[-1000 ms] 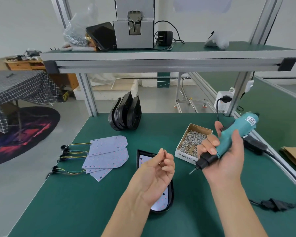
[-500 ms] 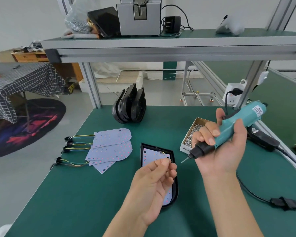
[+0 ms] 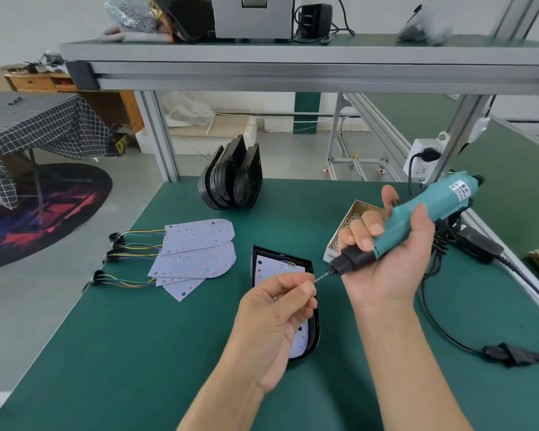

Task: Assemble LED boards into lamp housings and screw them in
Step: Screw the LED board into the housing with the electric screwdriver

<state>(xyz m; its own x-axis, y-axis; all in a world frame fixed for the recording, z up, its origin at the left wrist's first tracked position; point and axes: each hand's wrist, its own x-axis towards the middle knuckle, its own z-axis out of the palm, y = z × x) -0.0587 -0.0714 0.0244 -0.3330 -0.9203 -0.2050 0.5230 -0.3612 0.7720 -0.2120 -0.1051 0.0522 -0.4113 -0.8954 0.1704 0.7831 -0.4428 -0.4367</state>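
A black lamp housing (image 3: 314, 321) lies on the green mat with an LED board (image 3: 269, 267) seated inside it. My right hand (image 3: 389, 259) grips a teal electric screwdriver (image 3: 417, 219), its bit tip (image 3: 319, 277) pointing left and down. My left hand (image 3: 277, 315) hovers over the housing, fingertips pinched together right at the bit tip; whatever they pinch is too small to see. Spare LED boards (image 3: 196, 256) with coloured wires lie fanned out to the left. Several empty black housings (image 3: 231, 188) stand stacked at the back.
An open cardboard box of screws (image 3: 352, 217) sits behind my right hand. The screwdriver's black cable (image 3: 448, 334) and power adapter (image 3: 476, 244) trail along the right. A wall socket (image 3: 423, 157) hangs on the frame post. An overhead shelf (image 3: 293, 57) carries equipment.
My two hands have come together: the left rose toward the screwdriver and its fingertips now meet the bit tip. The view tilted downward and moved closer.
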